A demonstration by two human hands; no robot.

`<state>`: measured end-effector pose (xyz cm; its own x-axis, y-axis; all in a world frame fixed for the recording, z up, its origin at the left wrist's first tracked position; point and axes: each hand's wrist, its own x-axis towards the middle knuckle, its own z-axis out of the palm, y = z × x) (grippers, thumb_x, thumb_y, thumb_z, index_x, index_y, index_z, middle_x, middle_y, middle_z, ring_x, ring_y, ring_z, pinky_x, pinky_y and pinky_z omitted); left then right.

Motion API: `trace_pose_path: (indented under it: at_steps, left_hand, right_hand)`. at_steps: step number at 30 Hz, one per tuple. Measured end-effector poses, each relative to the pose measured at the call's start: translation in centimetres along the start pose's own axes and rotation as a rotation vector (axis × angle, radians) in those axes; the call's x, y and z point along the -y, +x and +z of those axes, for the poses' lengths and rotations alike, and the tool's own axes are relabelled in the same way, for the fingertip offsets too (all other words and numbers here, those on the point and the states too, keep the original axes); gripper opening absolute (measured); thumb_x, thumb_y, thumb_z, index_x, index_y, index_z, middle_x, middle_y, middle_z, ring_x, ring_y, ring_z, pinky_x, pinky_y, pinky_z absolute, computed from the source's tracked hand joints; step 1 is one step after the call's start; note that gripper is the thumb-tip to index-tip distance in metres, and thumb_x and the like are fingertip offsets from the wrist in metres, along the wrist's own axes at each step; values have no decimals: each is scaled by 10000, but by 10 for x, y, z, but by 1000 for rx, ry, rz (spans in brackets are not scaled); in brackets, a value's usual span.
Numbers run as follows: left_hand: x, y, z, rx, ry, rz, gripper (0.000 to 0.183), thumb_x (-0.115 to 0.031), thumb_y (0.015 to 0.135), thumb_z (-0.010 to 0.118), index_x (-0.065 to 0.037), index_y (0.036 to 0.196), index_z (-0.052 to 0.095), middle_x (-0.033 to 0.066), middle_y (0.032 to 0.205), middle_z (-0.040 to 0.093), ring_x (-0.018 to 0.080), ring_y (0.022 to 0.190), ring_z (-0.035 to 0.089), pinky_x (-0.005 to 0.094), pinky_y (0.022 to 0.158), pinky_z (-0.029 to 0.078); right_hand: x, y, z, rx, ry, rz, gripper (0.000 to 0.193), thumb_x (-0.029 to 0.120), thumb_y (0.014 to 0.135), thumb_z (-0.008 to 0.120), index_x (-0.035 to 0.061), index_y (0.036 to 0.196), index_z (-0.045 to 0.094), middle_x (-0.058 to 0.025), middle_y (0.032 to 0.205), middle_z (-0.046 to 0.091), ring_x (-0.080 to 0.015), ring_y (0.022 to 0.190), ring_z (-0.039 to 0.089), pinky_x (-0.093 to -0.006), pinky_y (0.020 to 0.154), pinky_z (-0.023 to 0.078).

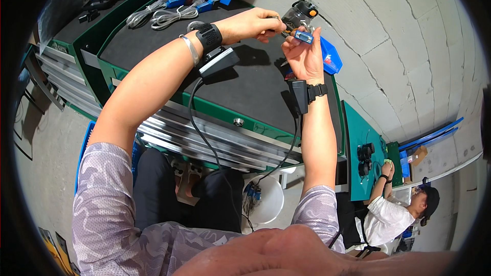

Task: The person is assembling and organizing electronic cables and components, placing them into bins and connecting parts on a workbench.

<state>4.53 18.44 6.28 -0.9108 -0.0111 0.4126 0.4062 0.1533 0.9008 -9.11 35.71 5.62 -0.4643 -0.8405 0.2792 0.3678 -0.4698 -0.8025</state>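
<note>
A small blue plug (304, 36) with a metal face sits in the fingers of the right hand (303, 56), which is curled around it and holds it up above the far right edge of the green workbench (225, 110). The left hand (250, 23) is closed too, pinching a thin metal tool (276, 31) whose tip meets the plug. Both hands are very close together, almost touching. Just behind them is a dark power tool with an orange button (302, 13), but it is hard to tell if it rests on the bench or is held up. A blue tray (330, 57) lies just past the right hand, hanging over the right edge. The black mat (153, 41) on the bench top has lots of bare room in the middle and toward the front edge. Grey coiled cables (163, 15) lie well apart from the hands, at the far left corner. Both wrists wear black bands with wires that run down over the front edge. Another person (394, 209) sits at a second green bench off to the right.
</note>
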Motion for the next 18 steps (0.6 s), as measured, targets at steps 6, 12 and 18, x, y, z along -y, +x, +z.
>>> trace_pose_path:
  at_steps: [6,12,18]
  left_hand:
    - [0,-1,1,-4,-54,-41,374,-436,977,469,-94,879,582,-46,678,446,60,617,392,253,719,448]
    - [3,0,-2,17,-115,-64,445,-492,1004,443,-89,896,598,-47,670,459,62,609,395,260,729,456]
    - [5,0,-3,0,-226,-89,455,-483,1013,441,-80,1032,653,-38,718,505,61,656,451,265,771,479]
  right_hand:
    - [0,1,-2,7,1,8,462,559,943,545,106,994,621,-18,800,615,-153,752,572,-330,761,490]
    - [-3,0,1,-74,-61,-27,477,551,941,561,82,1016,607,3,817,557,-118,742,499,-305,747,458]
    - [-3,3,-3,-92,-38,-38,449,530,932,587,85,988,612,-23,801,584,-144,721,552,-310,729,486]
